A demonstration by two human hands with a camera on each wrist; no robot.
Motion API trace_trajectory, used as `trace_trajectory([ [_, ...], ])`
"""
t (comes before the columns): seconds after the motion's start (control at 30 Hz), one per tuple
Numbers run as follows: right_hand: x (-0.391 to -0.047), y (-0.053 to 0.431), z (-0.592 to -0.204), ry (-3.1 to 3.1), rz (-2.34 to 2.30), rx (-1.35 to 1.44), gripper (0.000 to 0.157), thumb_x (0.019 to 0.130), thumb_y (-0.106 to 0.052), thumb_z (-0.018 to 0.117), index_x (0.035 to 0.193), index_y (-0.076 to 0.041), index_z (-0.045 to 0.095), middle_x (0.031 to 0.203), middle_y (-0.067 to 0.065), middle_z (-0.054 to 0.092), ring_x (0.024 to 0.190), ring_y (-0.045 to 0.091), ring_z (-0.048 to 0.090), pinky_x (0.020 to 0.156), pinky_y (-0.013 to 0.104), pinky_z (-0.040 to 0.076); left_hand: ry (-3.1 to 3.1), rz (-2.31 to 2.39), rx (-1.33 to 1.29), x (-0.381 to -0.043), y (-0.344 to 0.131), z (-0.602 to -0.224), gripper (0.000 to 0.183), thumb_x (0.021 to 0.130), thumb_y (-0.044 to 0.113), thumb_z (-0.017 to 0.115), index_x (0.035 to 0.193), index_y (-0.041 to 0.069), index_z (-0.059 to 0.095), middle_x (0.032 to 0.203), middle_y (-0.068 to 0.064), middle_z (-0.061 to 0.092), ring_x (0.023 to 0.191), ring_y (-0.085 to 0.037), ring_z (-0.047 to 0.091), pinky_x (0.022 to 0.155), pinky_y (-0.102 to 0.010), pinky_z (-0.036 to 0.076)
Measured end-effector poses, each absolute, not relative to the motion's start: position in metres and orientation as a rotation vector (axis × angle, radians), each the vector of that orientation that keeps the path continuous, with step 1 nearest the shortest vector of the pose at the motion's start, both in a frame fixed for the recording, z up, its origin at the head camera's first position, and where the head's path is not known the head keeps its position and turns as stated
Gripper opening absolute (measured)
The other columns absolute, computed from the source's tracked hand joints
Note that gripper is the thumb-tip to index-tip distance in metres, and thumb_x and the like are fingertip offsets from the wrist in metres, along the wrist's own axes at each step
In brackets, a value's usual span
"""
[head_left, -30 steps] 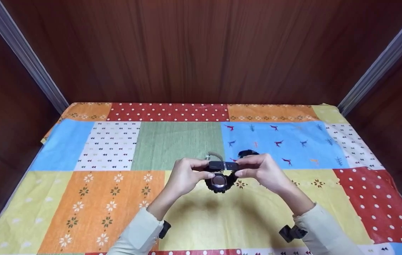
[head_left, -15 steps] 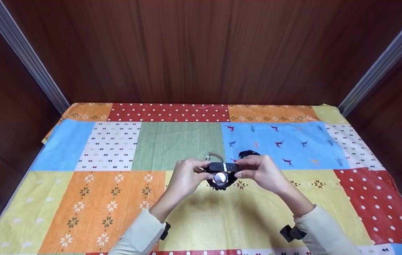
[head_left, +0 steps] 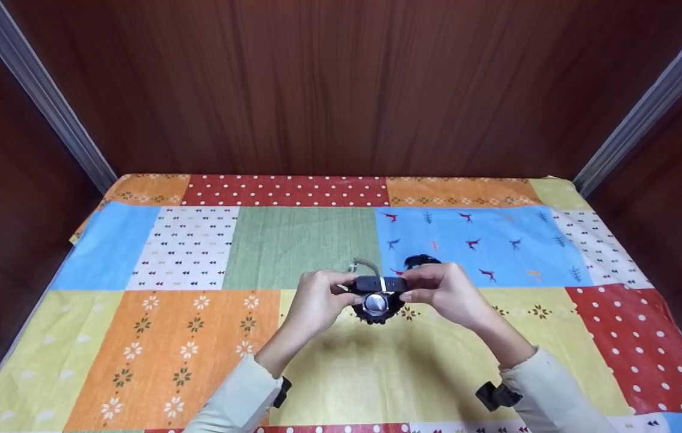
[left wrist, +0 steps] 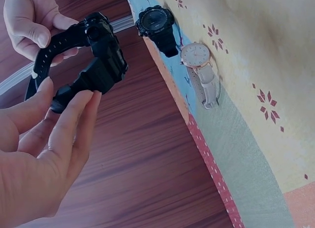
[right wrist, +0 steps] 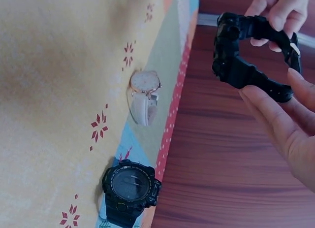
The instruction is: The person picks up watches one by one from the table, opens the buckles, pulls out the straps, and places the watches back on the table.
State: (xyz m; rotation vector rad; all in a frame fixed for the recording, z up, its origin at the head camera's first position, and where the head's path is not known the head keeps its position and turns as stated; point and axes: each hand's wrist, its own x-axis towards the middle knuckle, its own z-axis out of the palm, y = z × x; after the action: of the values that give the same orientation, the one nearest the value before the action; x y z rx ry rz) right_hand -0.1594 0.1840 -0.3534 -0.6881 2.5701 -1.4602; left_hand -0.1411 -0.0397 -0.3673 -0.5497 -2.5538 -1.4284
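Observation:
A chunky black wristwatch [head_left: 375, 313] is held above the tablecloth between my two hands, its strap closed in a loop. The left hand [head_left: 318, 304] pinches one side of the strap with thumb and fingers. At the other side, the right hand [head_left: 449, 294] grips the strap the same way. A pale metal buckle [head_left: 382, 284] crosses the strap on top, and a shiny silver disc shows on the case below it. In the left wrist view the loop of the watch [left wrist: 106, 55] is seen side-on, with the left hand [left wrist: 44, 149] at its lower end.
A second black watch [right wrist: 130, 183] lies on the cloth beyond the right hand. Beside it rests a watch with a light strap and rose-gold case [right wrist: 145, 82], mostly hidden in the head view. The patchwork tablecloth [head_left: 184, 349] reaches dark wooden panels [head_left: 341, 90].
The held watch has tilted slightly, so its disc turned from dark to bright silver. Both hands keep their grip and have barely moved.

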Motion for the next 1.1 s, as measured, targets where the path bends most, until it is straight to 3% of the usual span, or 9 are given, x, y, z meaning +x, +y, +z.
trace_trajectory([
  [0.5, -0.1608, 0.1900, -0.3542, 2.493, -1.487, -0.589, 0.024, 0.074, -0.006, 0.073, 0.098, 0.000, 0.069, 0.084, 0.010, 0.067, 0.072, 0.013, 0.058, 0.066, 0.025, 0.050, -2.555, -1.518, -0.598, -0.1423, -0.0409, -0.3666, 0.021, 0.074, 0.002, 0.072, 0.095, 0.001, 0.071, 0.088, -0.010, 0.068, 0.072, -0.015, 0.059, 0.061, -0.022, 0.048],
  [0.73, -0.1617, 0.1921, -0.3549, 2.342, -1.616, -0.521, 0.027, 0.077, -0.003, 0.070, 0.102, 0.007, 0.065, 0.091, 0.018, 0.066, 0.077, 0.020, 0.066, 0.075, 0.032, 0.052, -2.548, -1.589, -0.576, -0.1436, -0.0428, -0.3663, 0.020, 0.074, 0.001, 0.071, 0.094, 0.000, 0.071, 0.086, -0.010, 0.069, 0.070, -0.015, 0.062, 0.058, -0.022, 0.049],
  [1.1, -0.1623, 0.1934, -0.3570, 2.234, -1.738, -0.476, 0.028, 0.078, 0.005, 0.066, 0.104, 0.014, 0.061, 0.094, 0.024, 0.064, 0.079, 0.024, 0.066, 0.074, 0.036, 0.052, -2.556, -1.674, -0.538, -0.1451, -0.0455, -0.3661, 0.017, 0.076, 0.002, 0.070, 0.093, 0.003, 0.071, 0.083, -0.008, 0.068, 0.071, -0.015, 0.063, 0.060, -0.023, 0.050],
])
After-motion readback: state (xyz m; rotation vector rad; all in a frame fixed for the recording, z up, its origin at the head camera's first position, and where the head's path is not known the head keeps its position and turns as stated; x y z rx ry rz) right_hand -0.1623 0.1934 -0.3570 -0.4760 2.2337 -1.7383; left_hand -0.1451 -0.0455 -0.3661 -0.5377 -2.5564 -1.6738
